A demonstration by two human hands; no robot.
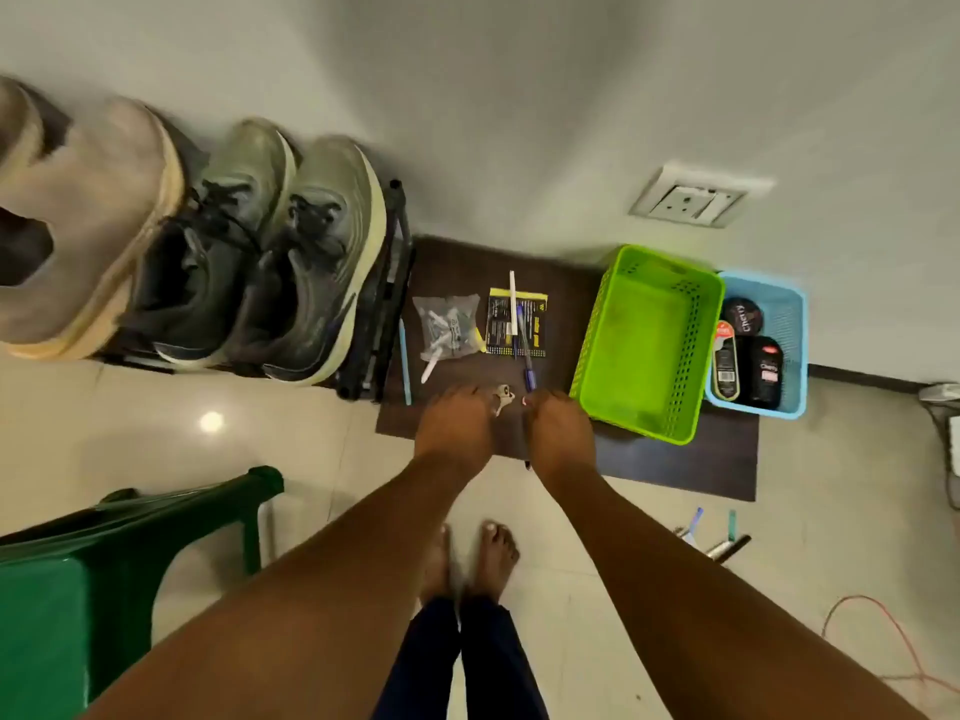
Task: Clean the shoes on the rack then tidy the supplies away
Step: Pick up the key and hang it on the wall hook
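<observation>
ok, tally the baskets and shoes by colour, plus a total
Green basket: 1
Blue basket: 1
Grey-green sneakers: 2
Beige shoes: 2, the far one cut off by the frame edge
Total: 6

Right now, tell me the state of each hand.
Left hand: fingers curled, holding a small pale object; what it is can't be told.
Right hand: fingers curled down; any grip can't be told.
</observation>
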